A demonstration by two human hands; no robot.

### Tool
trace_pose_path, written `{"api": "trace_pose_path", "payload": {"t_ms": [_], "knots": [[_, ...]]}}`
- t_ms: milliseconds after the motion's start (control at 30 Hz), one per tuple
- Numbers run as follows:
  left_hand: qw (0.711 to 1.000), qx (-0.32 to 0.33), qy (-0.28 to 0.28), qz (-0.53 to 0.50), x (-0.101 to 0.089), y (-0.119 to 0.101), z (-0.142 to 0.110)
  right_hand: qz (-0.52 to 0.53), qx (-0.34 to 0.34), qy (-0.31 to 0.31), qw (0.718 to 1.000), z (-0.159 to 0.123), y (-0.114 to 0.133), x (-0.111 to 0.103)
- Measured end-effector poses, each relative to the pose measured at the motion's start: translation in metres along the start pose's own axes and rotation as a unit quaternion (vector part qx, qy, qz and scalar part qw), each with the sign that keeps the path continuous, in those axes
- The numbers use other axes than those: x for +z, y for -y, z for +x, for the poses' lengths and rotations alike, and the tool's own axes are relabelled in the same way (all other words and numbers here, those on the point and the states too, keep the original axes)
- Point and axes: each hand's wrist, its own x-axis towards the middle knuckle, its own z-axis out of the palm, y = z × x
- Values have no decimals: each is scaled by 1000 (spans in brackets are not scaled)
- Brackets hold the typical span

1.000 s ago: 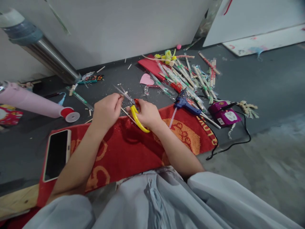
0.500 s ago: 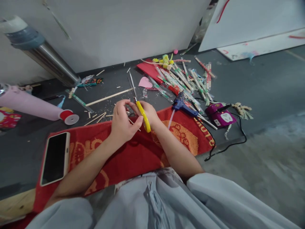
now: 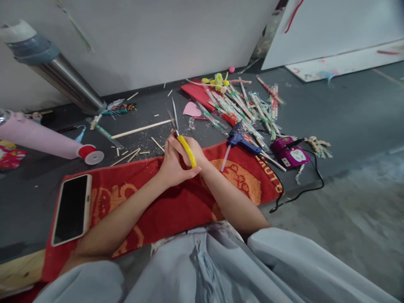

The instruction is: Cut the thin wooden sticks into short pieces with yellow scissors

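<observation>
1. Nearest, creased pale grey cloth garment (image 3: pixel 176 269); off to the right, patchy grey concrete floor (image 3: pixel 350 198).
2. Next, red terry towel with orange pattern (image 3: pixel 164 214), spread along the near edge of a flat dark grey work surface (image 3: pixel 334 105); on the left end, pale-framed phone with a black screen (image 3: pixel 71 210).
3. Above the towel's far edge, right hand (image 3: pixel 194 147) closed round the handles of steel-bladed scissors with glossy yellow handles (image 3: pixel 184 145). Left hand (image 3: pixel 173 164) overlapping, thumb stretched out; fingers partly hidden, so cannot tell whether gripping.
4. Scissors' long axis running near to far, leaning slightly left; tips pointing away from the body, blades parted.
5. Just left of the blades, thin pale wooden stick (image 3: pixel 142 129), lying nearly crosswise to them, among pale crumbs.
6. To the right, blue glue gun (image 3: pixel 243 142) and purple boxy socket block (image 3: pixel 288 152).
7. Farther, heaped sticks in clear plastic sleeves (image 3: pixel 233 103); at the back, broad upright whitish panel (image 3: pixel 158 42).
</observation>
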Motion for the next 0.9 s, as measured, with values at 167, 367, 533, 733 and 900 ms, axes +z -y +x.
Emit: {"api": "trace_pose_path", "payload": {"t_ms": [167,367,533,733,900], "knots": [[1000,9,-15,3,5,10,-2,16,0,-14,1000,-3,2,0],[1000,12,-16,4,5,14,-2,22,4,-18,1000,-4,5,-1],[1000,11,-19,1,5,14,-2,-1,5,-14,1000,-4,7,-1],[1000,8,-11,16,0,10,3,-7,7,-3,1000,1,4,-1],[995,27,11,93,-28,-19,9,-71,29,-16,997,0,7,-11]]}}
